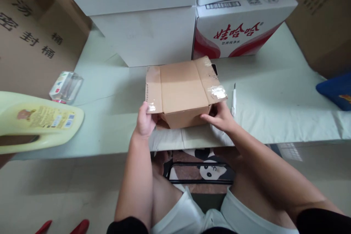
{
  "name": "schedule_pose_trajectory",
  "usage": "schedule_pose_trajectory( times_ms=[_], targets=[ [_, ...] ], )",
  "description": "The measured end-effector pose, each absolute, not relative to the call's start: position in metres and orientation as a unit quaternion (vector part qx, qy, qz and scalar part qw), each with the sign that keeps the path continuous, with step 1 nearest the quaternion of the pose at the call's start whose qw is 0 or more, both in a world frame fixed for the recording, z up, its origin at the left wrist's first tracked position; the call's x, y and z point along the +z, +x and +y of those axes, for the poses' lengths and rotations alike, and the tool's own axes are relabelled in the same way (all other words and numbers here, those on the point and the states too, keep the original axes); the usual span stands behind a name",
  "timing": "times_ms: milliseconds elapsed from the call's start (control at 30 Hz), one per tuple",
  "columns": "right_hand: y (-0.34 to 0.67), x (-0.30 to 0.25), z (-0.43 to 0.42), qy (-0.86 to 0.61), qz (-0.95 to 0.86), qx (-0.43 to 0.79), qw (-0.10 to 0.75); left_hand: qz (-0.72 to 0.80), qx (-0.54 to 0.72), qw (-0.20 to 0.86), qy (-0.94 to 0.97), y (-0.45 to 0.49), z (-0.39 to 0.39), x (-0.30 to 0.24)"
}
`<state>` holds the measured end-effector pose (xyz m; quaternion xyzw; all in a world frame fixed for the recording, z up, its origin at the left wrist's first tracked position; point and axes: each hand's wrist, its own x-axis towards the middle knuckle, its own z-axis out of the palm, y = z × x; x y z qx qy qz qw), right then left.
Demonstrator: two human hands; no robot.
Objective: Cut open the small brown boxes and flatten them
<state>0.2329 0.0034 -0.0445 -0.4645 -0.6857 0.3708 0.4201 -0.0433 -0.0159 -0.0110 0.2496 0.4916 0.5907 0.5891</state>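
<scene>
A small brown cardboard box (182,86) is between my hands near the front edge of the table. Shiny clear tape clings to the ends of its flaps. My left hand (145,120) grips the box's near left corner, thumb on the flap. At the near right side, my right hand (218,116) holds the box with the thumb along its front wall; some of its fingers are hidden beneath the flap. A white utility knife (233,102) lies just right of the box, blade pointing away. Part of a dark object (214,69) shows behind the box's far right corner.
White cartons (153,36) and a red-and-white water carton (236,29) are stacked behind. Large brown cartons (33,44) flank both sides. A yellow jug (55,124) and a clear plastic package (67,86) are at left, a blue container (336,89) at right.
</scene>
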Motion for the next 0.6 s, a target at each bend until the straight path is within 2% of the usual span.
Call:
schedule_pose_trajectory(
  times_ms=[133,300,400,467,600],
  targets=[
    [0.237,-0.031,0.0,-0.562,-0.622,0.33,0.434,0.527,0.546,0.604,0.244,-0.044,-0.013,-0.014],
    [0.241,-0.024,-0.004,-0.595,-0.493,0.444,0.454,0.571,0.393,0.671,0.262,-0.051,-0.019,-0.013],
    [0.245,-0.032,-0.003,-0.603,-0.406,0.511,0.46,0.564,0.391,0.674,0.273,-0.054,-0.017,-0.015],
    [0.248,-0.037,-0.002,-0.583,-0.394,0.51,0.494,0.567,0.441,0.639,0.275,-0.055,-0.011,-0.019],
    [0.257,-0.037,-0.003,-0.544,-0.388,0.495,0.556,0.595,0.544,0.479,0.348,-0.059,0.002,-0.032]
  ],
)
